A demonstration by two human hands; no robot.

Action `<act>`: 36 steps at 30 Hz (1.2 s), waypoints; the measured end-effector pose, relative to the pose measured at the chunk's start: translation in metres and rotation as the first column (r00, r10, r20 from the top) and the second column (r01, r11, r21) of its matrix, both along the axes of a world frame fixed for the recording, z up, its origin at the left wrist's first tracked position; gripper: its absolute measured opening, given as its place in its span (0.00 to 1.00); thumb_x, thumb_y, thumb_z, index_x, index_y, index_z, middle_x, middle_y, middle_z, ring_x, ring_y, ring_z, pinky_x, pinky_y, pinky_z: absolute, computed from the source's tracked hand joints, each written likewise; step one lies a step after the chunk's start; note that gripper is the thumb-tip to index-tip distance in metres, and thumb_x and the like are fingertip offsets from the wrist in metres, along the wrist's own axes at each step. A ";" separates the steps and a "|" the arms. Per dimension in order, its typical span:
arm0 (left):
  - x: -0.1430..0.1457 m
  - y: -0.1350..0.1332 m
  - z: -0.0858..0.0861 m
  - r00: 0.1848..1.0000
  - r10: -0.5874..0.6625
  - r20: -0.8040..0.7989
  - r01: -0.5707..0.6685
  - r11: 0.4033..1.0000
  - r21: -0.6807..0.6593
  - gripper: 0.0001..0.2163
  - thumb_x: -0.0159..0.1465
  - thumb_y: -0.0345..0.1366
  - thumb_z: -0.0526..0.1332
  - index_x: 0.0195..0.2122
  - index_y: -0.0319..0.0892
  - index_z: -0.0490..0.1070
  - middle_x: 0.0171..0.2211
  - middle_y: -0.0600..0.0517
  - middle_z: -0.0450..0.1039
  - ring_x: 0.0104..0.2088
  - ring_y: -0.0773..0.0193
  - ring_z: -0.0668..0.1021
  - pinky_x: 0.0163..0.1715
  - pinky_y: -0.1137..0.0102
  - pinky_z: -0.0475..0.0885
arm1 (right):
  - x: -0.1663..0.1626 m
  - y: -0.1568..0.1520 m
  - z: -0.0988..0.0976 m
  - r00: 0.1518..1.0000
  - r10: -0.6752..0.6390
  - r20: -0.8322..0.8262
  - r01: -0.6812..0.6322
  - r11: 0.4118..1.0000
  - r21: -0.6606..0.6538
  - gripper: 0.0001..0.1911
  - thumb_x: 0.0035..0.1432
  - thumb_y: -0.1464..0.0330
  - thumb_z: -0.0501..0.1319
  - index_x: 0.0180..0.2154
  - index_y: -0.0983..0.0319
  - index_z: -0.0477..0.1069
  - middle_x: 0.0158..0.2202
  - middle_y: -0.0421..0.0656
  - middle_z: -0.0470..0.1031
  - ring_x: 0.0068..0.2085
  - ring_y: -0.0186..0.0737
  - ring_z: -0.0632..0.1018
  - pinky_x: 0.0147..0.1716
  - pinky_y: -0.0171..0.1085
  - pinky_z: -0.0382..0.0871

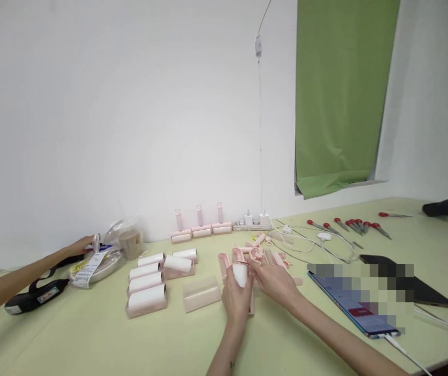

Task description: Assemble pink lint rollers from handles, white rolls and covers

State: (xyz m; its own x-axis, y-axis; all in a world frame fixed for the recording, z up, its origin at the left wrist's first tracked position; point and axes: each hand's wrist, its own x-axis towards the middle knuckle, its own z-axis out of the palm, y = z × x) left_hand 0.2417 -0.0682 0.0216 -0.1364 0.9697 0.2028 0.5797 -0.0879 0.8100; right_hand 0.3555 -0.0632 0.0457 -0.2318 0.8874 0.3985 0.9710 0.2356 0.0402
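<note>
My left hand (236, 297) is wrapped round a white lint roller roll (240, 274), its rounded end facing me. My right hand (276, 282) is closed at the far end of that roll, its fingertips on a pink plastic handle part (243, 262); the exact grip is partly hidden. Around and behind both hands lie several pink roller parts (224, 263). To the left is a translucent pink cover (201, 293) with nothing in it. Further left, several white rolls (148, 297) rest in pink covers.
Three assembled lint rollers (201, 231) stand by the wall beside a power strip (251, 226). Red-handled tools (359, 225), cables, a phone (353, 305) and a dark tablet (408, 282) lie right. At left, another person's hand (81, 244) reaches a bagged package (96, 263).
</note>
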 end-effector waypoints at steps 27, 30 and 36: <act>-0.131 -0.003 0.005 0.846 0.141 -0.515 -0.024 0.974 0.227 0.16 0.57 0.40 0.53 0.47 0.47 0.58 0.40 0.52 0.70 0.37 0.60 0.74 0.25 0.73 0.63 | -0.083 0.002 0.008 0.798 0.384 -0.465 -0.467 0.881 -0.074 0.13 0.58 0.61 0.44 0.33 0.57 0.65 0.20 0.37 0.69 0.23 0.35 0.69 0.20 0.30 0.49; -0.132 -0.001 0.002 0.841 0.159 -0.517 -0.034 0.969 0.244 0.16 0.57 0.40 0.53 0.47 0.47 0.58 0.40 0.52 0.70 0.37 0.60 0.74 0.25 0.73 0.63 | -0.083 0.003 0.007 0.791 0.368 -0.489 -0.465 0.881 -0.090 0.13 0.58 0.61 0.45 0.32 0.56 0.65 0.19 0.36 0.68 0.22 0.35 0.69 0.20 0.30 0.50; -0.132 -0.003 0.003 0.803 0.212 -0.557 -0.050 0.955 0.291 0.17 0.57 0.39 0.53 0.48 0.47 0.58 0.40 0.52 0.70 0.36 0.60 0.74 0.24 0.73 0.63 | -0.083 -0.004 0.008 0.765 0.353 -0.538 -0.460 0.885 -0.073 0.12 0.58 0.61 0.45 0.32 0.57 0.64 0.20 0.36 0.68 0.23 0.34 0.70 0.22 0.30 0.53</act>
State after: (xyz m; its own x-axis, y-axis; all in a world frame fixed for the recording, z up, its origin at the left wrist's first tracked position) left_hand 0.1097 -0.0716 0.0247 -0.0377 0.8556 0.5162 0.9510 -0.1278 0.2814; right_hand 0.2727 -0.0668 0.0534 -0.4063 0.8242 0.3944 0.6526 0.5639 -0.5060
